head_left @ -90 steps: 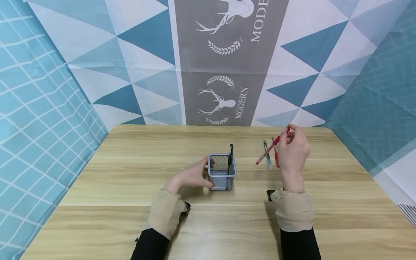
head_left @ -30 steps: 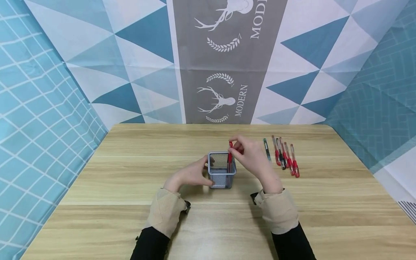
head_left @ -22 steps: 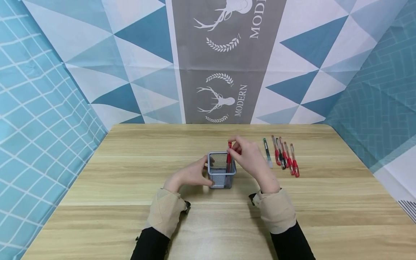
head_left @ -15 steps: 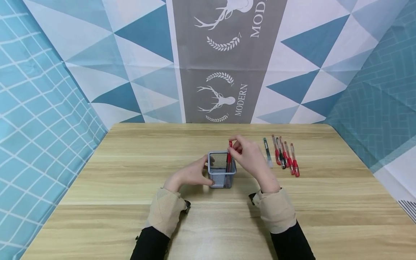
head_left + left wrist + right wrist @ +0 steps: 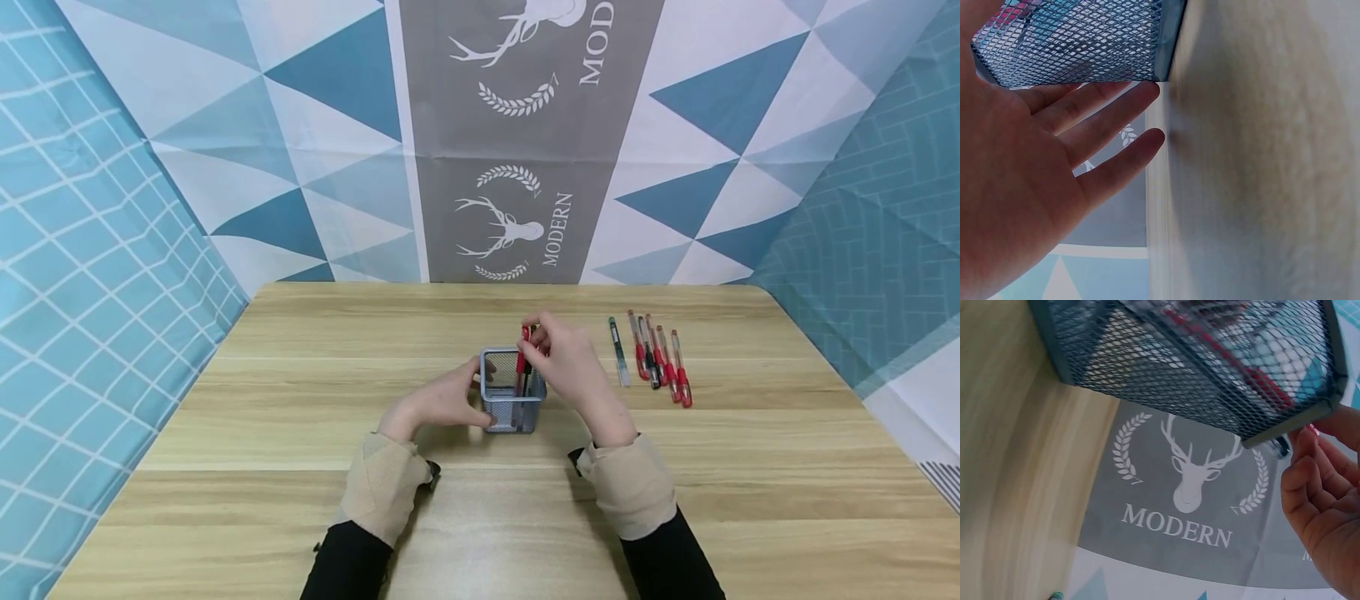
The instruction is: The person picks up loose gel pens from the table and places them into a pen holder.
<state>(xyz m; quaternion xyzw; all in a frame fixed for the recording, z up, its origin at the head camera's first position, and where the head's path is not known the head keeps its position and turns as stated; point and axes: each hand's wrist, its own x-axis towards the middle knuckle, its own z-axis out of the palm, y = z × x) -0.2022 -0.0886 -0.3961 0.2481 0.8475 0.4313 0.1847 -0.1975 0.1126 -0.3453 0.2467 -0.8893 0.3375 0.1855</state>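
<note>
A square grey mesh pen holder [image 5: 512, 417] stands upright on the wooden table. My left hand [image 5: 442, 403] holds its left side, thumb at the front and fingers towards the back; in the left wrist view the little finger stands apart from the mesh. Over the right rim, my right hand [image 5: 572, 362] pinches a red pen [image 5: 521, 367] near its top. The red pen's lower part is inside the holder, seen through the mesh in the right wrist view. A black pen [image 5: 527, 383] leans in the holder's right side, partly hidden by the right hand.
Right of the holder lie several pens on the table [image 5: 750, 467]: a green pen [image 5: 618, 352], a black pen [image 5: 649, 365] and several red pens [image 5: 680, 368]. A patterned cloth backdrop [image 5: 345, 208] rises behind the table's far edge.
My right hand has carried the red pen leftward from above the loose pens into the holder, then shifted it slightly left inside. The left hand and holder have stayed put.
</note>
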